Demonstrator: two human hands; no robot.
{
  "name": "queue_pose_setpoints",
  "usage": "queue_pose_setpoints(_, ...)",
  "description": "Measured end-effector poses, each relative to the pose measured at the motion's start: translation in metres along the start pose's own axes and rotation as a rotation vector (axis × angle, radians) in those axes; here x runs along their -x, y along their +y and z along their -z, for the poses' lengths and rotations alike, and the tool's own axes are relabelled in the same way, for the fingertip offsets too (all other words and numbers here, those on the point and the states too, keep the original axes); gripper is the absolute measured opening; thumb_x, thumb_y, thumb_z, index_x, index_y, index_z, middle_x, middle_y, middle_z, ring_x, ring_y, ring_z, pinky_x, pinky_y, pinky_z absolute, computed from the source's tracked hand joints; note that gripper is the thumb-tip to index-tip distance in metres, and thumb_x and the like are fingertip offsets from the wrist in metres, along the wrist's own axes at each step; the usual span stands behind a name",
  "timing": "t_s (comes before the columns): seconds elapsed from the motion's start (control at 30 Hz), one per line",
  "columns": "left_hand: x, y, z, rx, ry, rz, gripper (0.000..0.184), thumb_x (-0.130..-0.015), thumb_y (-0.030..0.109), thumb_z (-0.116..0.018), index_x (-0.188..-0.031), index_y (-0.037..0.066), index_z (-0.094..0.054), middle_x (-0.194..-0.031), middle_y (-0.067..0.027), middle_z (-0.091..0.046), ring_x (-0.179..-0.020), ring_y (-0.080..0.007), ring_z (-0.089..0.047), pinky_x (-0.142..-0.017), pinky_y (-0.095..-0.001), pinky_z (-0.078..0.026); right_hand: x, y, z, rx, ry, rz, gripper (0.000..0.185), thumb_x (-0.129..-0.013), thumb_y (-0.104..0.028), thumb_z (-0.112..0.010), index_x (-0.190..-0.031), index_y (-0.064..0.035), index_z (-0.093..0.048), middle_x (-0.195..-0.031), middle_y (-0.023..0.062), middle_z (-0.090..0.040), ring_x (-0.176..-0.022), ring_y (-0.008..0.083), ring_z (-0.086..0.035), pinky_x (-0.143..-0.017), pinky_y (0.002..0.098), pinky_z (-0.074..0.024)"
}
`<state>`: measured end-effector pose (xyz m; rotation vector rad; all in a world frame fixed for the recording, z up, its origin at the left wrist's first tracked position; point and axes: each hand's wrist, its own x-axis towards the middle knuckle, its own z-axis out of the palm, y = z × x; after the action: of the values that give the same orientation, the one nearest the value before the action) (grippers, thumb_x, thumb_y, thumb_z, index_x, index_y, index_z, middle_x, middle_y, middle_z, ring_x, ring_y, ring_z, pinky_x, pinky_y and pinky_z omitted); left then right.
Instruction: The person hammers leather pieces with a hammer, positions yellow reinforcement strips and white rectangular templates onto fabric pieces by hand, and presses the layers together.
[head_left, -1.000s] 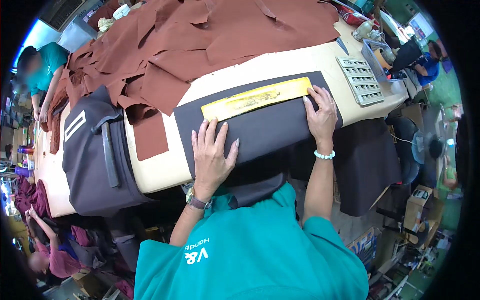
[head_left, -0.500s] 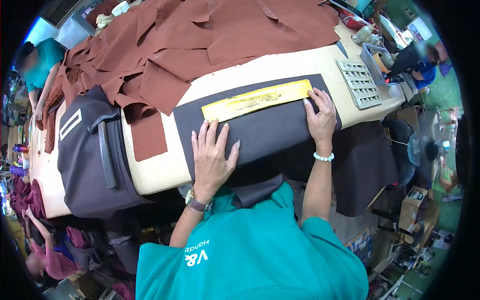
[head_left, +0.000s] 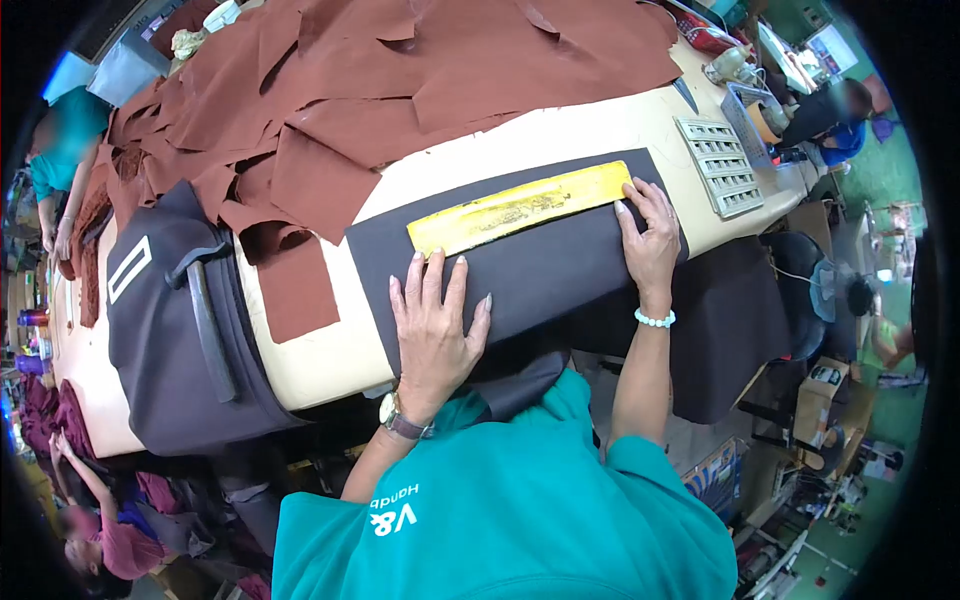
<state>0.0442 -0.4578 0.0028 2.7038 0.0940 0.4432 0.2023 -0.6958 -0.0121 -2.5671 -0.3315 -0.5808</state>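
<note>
The yellow strip [head_left: 520,209] is apparently being steadied on the dark leather-like sheet [head_left: 560,268]; any adjustment calls for even pressure at both ends. It lies beyond the left hand [head_left: 437,328], fingers spread, and beside the right hand [head_left: 653,243], fingers bent and parted, one end touched by each.

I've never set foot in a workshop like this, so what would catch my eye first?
Probably the bright yellow strip on a dark sheet, with the left hand at its left end and the right hand at its right. Next, the reddish-brown sheets spread across the table's far side, and the hammer lying on dark material at left.
</note>
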Motion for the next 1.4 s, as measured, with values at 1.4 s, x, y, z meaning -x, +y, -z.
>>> queue_pose_setpoints(1.4,-0.013,-0.008,-0.003,-0.101,0.019,0.133,0.058,-0.084,0.031,-0.062,-0.13,0.001,-0.045,-0.139,-0.0194,-0.038,-0.132,-0.0376,-0.03,-0.104,-0.0608,-0.02,-0.002,-0.001,0.006,0.015,-0.05,0.155,0.032,-0.083,-0.023,-0.063,-0.113,-0.0113,-0.066,-0.122,0.0049,-0.06,-0.117,0.0312,-0.049,-0.101,0.0462,-0.031)
